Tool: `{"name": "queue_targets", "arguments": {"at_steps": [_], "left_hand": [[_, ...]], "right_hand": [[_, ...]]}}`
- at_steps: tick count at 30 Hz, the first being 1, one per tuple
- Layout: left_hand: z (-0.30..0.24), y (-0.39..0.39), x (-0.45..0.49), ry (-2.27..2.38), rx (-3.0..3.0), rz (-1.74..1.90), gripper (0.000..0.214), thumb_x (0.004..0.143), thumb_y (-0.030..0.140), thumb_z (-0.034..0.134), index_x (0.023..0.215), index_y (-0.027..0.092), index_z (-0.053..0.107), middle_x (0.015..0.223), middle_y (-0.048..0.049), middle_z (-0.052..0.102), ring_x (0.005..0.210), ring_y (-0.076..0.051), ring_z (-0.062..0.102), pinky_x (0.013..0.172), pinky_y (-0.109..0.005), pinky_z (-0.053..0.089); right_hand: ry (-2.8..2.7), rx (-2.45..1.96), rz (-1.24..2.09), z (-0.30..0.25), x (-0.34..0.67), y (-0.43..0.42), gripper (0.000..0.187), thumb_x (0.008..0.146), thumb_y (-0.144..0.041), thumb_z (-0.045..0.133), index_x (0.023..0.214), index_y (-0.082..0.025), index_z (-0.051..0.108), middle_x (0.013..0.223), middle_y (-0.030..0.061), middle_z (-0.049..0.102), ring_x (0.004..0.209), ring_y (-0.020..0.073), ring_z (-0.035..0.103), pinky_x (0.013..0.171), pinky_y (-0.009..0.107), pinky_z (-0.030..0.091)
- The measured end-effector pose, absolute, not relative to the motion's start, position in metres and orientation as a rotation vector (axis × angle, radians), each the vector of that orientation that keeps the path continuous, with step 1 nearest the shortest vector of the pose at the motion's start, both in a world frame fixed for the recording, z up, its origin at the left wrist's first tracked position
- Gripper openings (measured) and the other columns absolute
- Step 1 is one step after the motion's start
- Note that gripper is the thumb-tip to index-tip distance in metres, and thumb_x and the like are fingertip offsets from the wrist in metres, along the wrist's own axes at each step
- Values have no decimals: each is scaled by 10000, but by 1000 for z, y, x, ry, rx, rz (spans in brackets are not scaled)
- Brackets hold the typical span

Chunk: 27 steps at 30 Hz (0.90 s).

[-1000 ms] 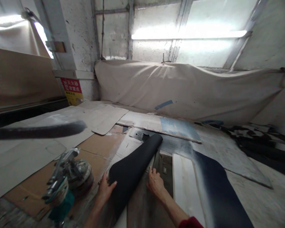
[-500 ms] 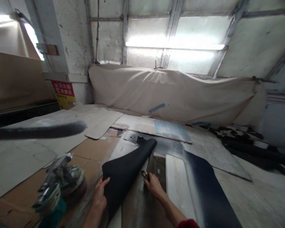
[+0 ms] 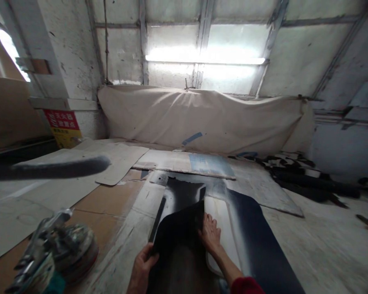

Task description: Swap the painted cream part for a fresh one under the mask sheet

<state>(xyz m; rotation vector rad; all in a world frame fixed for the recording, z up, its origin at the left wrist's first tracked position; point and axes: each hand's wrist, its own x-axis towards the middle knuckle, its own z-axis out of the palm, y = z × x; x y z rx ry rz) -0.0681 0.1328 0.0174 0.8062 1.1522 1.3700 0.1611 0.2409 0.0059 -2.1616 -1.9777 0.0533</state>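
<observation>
A black flexible sheet (image 3: 180, 224) lies in front of me, bent up along its near part, its material like leather or coated cloth. My left hand (image 3: 142, 263) pinches its left edge between thumb and fingers. At the right edge, my right hand (image 3: 211, 233) has its fingers curled, with the thumb side against the black sheet; the exact grip is partly hidden. Just right of that hand lies a white padded-looking panel (image 3: 222, 212) with rounded corners. Beyond it, a dark navy sheet (image 3: 260, 237) is dusted pale along its left side.
At the lower left stands a spray gun (image 3: 39, 241) beside a stained round container (image 3: 79, 253). Brown cardboard (image 3: 107, 200) and pale sheets (image 3: 64, 171) cover the left side. Dark scraps (image 3: 313, 179) are heaped at the far right. A cloth curtain (image 3: 196, 114) hangs behind.
The black sheet has swung right and spread over the strip where a small metal fitting showed. My right hand has left that fitting for the sheet's right edge. The view has turned rightward.
</observation>
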Motion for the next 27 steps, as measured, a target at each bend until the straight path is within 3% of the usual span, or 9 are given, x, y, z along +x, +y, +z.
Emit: {"name": "queue_targets", "arguments": {"at_steps": [4,8,13,16,20,24,27], "left_hand": [[13,133,-60,1161,782,1368,282,560,327,693,797,190,626,752,22,676,814,-206,595,807,-308,425],[10,133,-57,1176,820,1353,285,520,359,724,724,187,623,676,33,647,719,-179,574,715,-275,430],[2,130,-50,1159,976,1303,263,551,419,699,648,192,609,615,30,603,646,-165,544,665,-276,423],[-5,127,-43,1076,1075,1264,204,601,394,636,658,199,614,732,-7,653,769,-203,590,798,-322,433],[-20,121,-31,1075,1246,1100,152,632,272,543,744,211,625,1032,-65,666,1004,-250,581,907,-377,412],[-44,122,-23,1120,1600,964,368,536,100,451,817,249,636,1041,-27,671,1029,-216,576,934,-363,406],[-63,130,-22,1039,1913,878,466,437,81,437,814,254,647,1000,-32,688,1011,-231,589,897,-352,435]], "right_hand": [[-2040,-2212,187,5,177,250,582,745,-65,462,1311,-9,337,1238,212,483,1077,316,487,839,363,401],[-2079,-2178,214,7,177,259,443,750,8,374,1178,-23,483,1143,198,542,1019,281,534,862,346,375],[-2084,-2121,266,12,177,262,478,756,42,299,1208,-7,448,1139,227,550,966,264,578,805,327,408],[-2118,-2002,247,18,195,261,533,720,43,345,1245,-21,410,1191,210,530,1069,238,529,874,288,377],[-2053,-1996,241,21,233,260,455,691,-42,415,1140,-20,480,986,173,622,894,214,597,749,251,421],[-2058,-1979,257,13,255,258,294,721,-99,413,949,-78,597,779,104,667,758,184,617,683,228,414],[-2067,-1948,234,4,253,255,318,791,-156,391,1025,-78,592,804,102,680,780,183,626,717,229,413]]}}
